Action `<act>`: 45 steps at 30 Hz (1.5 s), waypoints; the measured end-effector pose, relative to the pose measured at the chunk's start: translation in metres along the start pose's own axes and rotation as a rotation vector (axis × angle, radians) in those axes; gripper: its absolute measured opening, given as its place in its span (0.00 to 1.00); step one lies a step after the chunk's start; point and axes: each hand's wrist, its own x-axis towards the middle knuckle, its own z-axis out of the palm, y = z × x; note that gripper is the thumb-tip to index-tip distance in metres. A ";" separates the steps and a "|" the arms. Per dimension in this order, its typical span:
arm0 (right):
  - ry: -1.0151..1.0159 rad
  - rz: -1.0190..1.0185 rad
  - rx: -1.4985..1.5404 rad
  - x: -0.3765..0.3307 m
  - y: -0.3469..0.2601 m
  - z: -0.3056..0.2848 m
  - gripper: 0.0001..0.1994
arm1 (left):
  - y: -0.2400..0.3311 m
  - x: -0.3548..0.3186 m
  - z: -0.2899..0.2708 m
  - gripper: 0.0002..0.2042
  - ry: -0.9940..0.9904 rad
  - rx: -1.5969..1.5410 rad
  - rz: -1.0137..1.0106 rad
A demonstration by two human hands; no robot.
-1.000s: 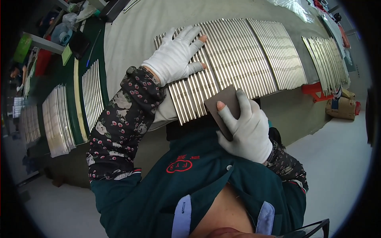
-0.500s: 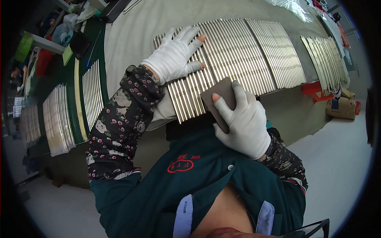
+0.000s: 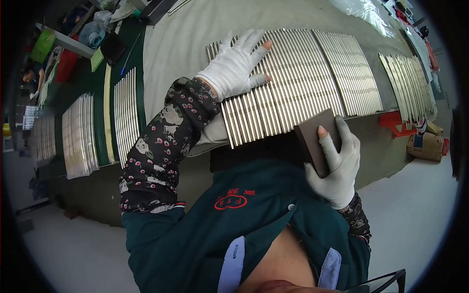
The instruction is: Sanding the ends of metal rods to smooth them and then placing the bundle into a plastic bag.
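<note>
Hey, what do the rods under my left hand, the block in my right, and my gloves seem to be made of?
Rods: probably polished metal, given the bright, streaked highlights. Block: matte dark brown, perhaps foam or abrasive; its dull face leaves that open. Gloves: likely thin white fabric, matte and softly creased.

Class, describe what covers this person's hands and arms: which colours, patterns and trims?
The left hand and right hand wear white fabric gloves, greyish on some fingers; bare fingertips show, two left, one right. Next come black patterned cloth oversleeves; the left one shows pinkish-red spots and pale figures. Nearer the shoulders are dark green fabric shirt sleeves with red-and-white edging.
</note>
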 end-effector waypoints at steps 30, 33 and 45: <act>0.216 0.163 -0.021 0.068 0.090 -0.023 0.38 | 0.061 -0.022 -0.065 0.34 -0.119 -0.484 0.153; 0.236 0.163 -0.030 0.074 0.098 -0.018 0.37 | 0.053 -0.032 -0.068 0.35 -0.182 -0.506 0.115; 0.338 0.195 -0.095 0.080 0.124 -0.021 0.34 | 0.039 -0.053 -0.077 0.39 -0.072 -0.472 0.017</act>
